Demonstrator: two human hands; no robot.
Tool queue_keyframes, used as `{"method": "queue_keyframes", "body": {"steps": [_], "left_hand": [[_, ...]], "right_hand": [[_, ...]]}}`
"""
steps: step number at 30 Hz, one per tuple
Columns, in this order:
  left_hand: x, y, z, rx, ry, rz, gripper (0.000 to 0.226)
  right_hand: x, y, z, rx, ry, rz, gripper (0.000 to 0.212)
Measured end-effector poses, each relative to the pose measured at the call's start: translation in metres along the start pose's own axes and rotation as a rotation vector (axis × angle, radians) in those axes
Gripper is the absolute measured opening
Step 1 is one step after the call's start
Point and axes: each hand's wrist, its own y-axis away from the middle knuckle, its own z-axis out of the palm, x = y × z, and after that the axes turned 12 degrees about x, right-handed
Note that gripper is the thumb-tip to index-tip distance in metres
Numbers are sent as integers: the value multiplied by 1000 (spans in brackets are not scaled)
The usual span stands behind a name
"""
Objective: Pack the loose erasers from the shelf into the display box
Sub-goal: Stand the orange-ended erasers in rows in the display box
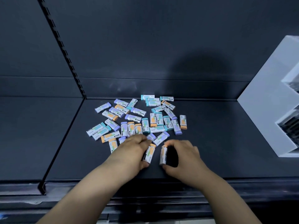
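Observation:
Several loose erasers [137, 120] in white sleeves with orange, teal or purple ends lie scattered on the dark shelf [218, 151]. My left hand [132, 151] grips an orange-ended eraser [150, 154] between thumb and fingers at the front of the pile. Just to its right, my right hand [182, 156] pinches a second eraser [163, 155], held on edge between thumb and forefinger. A white box [262, 110] stands at the right edge of the shelf; I cannot tell whether it is the display box.
A slotted black upright [64, 50] runs down the back panel to the shelf's left rear corner. A dark divider rail [56, 143] borders the shelf on the left. The shelf's front lip [145, 185] lies under my forearms.

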Motion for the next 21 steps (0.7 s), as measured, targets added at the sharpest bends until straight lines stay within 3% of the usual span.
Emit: {"method": "queue_keyframes", "body": {"steps": [6,10,17,21], "left_hand": [[0,-12,-2,-37,-41,36,73],[2,-19,-4,-65,-37,12,74],[11,-23,-2,-106,-58,-24,72],[11,-14,-5,-18,22,-72,72]], "right_hand": [[5,-7,-2,-93,89,7,74],[4,-13,-2,-100,66,-23,64],[6,-16,0,-100,16,-77,70],[3,-19,-1,-85,-14,-122,67]]}}
